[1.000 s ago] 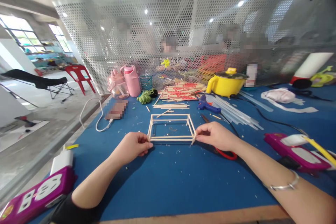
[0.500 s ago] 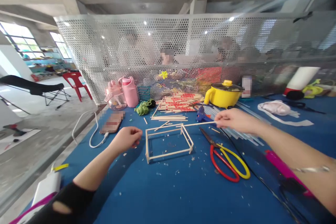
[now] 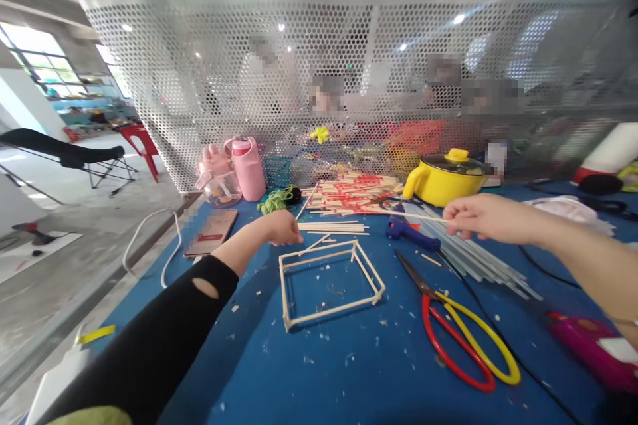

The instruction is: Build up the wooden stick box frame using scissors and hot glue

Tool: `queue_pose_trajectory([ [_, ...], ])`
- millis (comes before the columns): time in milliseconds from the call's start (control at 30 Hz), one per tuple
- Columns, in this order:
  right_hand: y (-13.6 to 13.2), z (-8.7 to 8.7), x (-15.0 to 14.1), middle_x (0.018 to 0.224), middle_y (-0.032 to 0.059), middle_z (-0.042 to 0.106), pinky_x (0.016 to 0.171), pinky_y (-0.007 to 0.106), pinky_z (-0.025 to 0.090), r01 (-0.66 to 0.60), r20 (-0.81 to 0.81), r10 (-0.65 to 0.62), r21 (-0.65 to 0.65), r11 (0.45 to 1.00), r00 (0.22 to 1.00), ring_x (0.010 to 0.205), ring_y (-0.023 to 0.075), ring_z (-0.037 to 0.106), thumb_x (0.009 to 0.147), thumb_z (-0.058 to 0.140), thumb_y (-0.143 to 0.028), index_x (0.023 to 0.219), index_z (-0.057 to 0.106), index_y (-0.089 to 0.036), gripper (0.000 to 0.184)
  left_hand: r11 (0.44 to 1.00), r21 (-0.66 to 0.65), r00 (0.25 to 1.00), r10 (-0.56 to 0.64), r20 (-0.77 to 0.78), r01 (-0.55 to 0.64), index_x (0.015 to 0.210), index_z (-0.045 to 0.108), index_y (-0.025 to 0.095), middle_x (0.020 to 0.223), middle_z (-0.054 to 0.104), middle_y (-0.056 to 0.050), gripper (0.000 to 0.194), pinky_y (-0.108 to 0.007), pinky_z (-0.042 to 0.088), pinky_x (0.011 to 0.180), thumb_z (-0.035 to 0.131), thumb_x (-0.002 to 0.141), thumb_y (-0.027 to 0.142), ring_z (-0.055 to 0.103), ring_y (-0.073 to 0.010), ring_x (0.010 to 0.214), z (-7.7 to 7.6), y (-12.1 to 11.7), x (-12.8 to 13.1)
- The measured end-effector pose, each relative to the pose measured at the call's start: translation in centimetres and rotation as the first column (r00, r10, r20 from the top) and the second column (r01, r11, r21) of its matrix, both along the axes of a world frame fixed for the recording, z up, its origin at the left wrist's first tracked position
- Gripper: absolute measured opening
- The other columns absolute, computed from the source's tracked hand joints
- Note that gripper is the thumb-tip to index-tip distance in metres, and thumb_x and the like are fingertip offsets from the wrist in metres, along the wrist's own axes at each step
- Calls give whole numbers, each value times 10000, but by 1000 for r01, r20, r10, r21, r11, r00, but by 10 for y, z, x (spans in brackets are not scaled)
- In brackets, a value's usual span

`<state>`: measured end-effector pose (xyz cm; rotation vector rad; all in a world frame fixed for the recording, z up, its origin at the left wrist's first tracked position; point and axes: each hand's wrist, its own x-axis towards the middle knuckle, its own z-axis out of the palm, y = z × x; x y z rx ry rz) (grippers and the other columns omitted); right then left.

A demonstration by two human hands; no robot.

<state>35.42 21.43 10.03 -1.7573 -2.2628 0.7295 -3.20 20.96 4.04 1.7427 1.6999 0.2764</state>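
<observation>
My right hand (image 3: pixel 471 216) pinches one end of a thin wooden stick (image 3: pixel 419 214), which points left above the table. Beside some loose sticks (image 3: pixel 333 228), my left hand (image 3: pixel 283 228) is closed, its fingertips turned down; whatever they hold, if anything, is hidden. Between and below my hands a box-shaped frame of sticks (image 3: pixel 331 314) rests on the blue table (image 3: pixel 349 385). A blue glue gun (image 3: pixel 413 234) lies below the held stick. Scissors with one red and one yellow handle (image 3: pixel 431 292) lie to the right of the frame, blades toward the back.
A yellow pot (image 3: pixel 443 184), a pile of red-marked sticks (image 3: pixel 353 189), green yarn (image 3: pixel 276 200) and a pink bottle (image 3: pixel 248 172) stand before a perforated screen (image 3: pixel 199 80). Clear glue sticks (image 3: pixel 478 259) lie right. A phone (image 3: pixel 212 232) is left. People sit behind the screen.
My left hand has moved forward and right, toward the loose sticks. My right hand has lifted its stick away from the frame's back corner. The view has shifted.
</observation>
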Motion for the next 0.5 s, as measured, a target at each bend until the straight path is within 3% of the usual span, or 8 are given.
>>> queue_pose_trajectory([
  [133, 6, -22, -37, 812, 116, 724, 512, 243, 433, -41, -8, 41, -19, 999, 999, 626, 159, 646, 784, 445, -217, 727, 511, -199, 90, 985, -70, 987, -162, -11, 161, 1103, 603, 124, 1145, 590, -35, 342, -397, 517, 815, 529, 883, 375, 586, -280, 995, -18, 7, 19],
  [200, 12, -35, -57, 773, 84, 726, 508, 243, 445, -86, -2, 86, -18, 996, 996, 623, 166, 656, 791, 458, -216, 727, 506, -204, 81, 979, -61, 980, -198, -20, 197, 1068, 610, 132, 1094, 612, -45, 298, -374, 526, 779, 543, 880, 354, 606, -227, 938, -19, 8, 24],
  [267, 19, -46, -74, 751, 50, 723, 550, 247, 458, -144, 11, 144, 20, 989, 990, 640, 164, 657, 790, 477, -211, 730, 520, -208, 74, 979, -31, 979, -200, -41, 199, 917, 663, 135, 895, 665, -30, 216, -293, 516, 671, 619, 823, 324, 621, -165, 764, -11, 10, 23],
  [367, 31, -58, -96, 757, 34, 714, 654, 259, 453, -223, 56, 218, 114, 968, 974, 721, 178, 650, 763, 519, -193, 717, 571, -206, 70, 990, 26, 987, -136, -84, 139, 639, 683, 162, 535, 618, 1, 119, -225, 408, 480, 730, 645, 271, 557, -132, 496, 13, 8, 5],
  [500, 34, -70, -116, 868, 76, 708, 732, 274, 425, -282, 114, 263, 213, 935, 958, 852, 220, 630, 717, 570, -137, 776, 630, -186, 98, 996, 84, 990, 31, -139, -19, 520, 630, 178, 467, 606, -17, 143, -232, 359, 431, 668, 622, 270, 525, -139, 391, 40, -16, -29],
])
